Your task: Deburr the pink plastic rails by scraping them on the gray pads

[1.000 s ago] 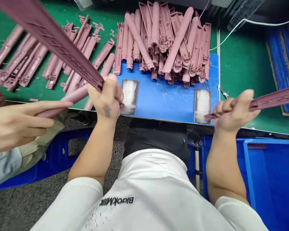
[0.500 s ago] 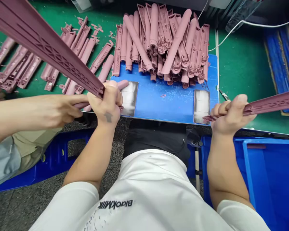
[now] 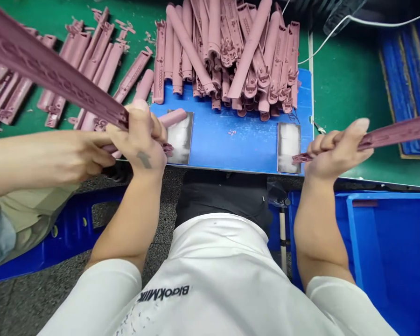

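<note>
My left hand [image 3: 136,142] is closed around the near end of a long pink plastic shell [image 3: 63,74], its ribbed side showing as it slants to the upper left. A small pink end juts below its fingers, over the left grey-white pad [image 3: 182,140]. My right hand [image 3: 334,151] grips a second long pink plastic shell [image 3: 402,130] that points right; its short end sticks out over the right grey-white pad [image 3: 289,140]. Both pads lie at the near edge of a blue board [image 3: 231,144]. Beyond them is a heap of pink plastic shells [image 3: 245,60].
A co-worker's hand [image 3: 80,156] is close beside my left hand, holding a pink piece. More pink shells [image 3: 98,60] lie on the green table [image 3: 346,93] at left. Blue bins [image 3: 399,242] stand at lower right, a blue stool [image 3: 73,224] at lower left. A white cable [image 3: 325,51] crosses the back right.
The whole view has shifted a little, so the heap sits higher and further left. The shell in my left hand has swung slightly lower. Both hands keep their grip.
</note>
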Demonstrator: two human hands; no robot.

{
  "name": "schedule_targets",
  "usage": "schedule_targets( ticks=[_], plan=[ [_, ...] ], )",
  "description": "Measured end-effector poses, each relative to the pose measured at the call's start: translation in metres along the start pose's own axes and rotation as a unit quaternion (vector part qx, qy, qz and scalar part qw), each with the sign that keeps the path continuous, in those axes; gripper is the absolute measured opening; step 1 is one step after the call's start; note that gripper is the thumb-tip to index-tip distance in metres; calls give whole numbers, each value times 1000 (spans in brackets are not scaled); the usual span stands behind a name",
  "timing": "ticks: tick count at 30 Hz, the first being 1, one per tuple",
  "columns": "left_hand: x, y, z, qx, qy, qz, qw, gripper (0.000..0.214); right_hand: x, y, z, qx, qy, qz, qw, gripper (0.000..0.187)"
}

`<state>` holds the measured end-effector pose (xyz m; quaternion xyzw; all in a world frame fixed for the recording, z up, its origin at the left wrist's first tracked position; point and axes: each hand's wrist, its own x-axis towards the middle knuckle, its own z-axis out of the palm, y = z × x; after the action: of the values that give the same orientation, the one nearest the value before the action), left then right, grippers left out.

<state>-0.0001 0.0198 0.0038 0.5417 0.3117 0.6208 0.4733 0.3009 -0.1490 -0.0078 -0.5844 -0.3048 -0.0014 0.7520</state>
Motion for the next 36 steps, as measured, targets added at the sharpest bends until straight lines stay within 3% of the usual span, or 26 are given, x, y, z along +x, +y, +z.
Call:
schedule_targets(
  ticks=[3, 6, 10, 13, 15, 19, 21, 23, 27, 29, 32, 34, 36],
  plan=[
    [0, 2, -1, 21, -31, -24, 999, 73, 1, 3, 0, 16, -34, 2, 999, 74],
    [-1, 3, 1, 8, 15, 4, 1000, 71, -1, 4, -2, 17, -10, -19, 1000, 75],
    [2, -2, 5, 6, -13, 1, 1000, 74, 0, 6, 0, 6, -37, 8, 999, 76],
    [4, -6, 3, 3, 19, 48, 999, 75, 0, 1, 1, 15, -7, -5, 1000, 78],
    [-1, -4, -7, 17, -14, -8, 1000, 76, -7, -11, -5, 14, -19, 29, 999, 80],
    [-38, 7, -46, 49, -103, -231, 966, 75, -39, -34, -39, -23, -78, 180, 980, 78],
    [-60, 10, -63, 23, -107, -311, 944, 68, -58, -38, -58, -36, -81, 263, 961, 62],
    [-74, 12, -72, -4, -106, -349, 931, 60, -71, -38, -70, -35, -87, 333, 938, 49],
    [-69, 26, -66, -37, -72, -307, 948, 58, -69, -47, -75, -13, -129, 358, 925, 77],
    [-55, 38, -57, -106, -61, -297, 947, 48, -57, -59, -73, 31, -154, 344, 926, 66],
    [-34, 53, -48, -193, -74, -284, 936, 51, -39, -75, -70, 91, -175, 301, 933, 53],
    [-24, 58, -47, -156, -86, -261, 949, 50, -31, -79, -68, 70, -166, 268, 946, 49],
    [-17, 58, -51, -44, -91, -207, 973, 36, -25, -76, -65, -6, -133, 224, 965, 42]
  ],
)
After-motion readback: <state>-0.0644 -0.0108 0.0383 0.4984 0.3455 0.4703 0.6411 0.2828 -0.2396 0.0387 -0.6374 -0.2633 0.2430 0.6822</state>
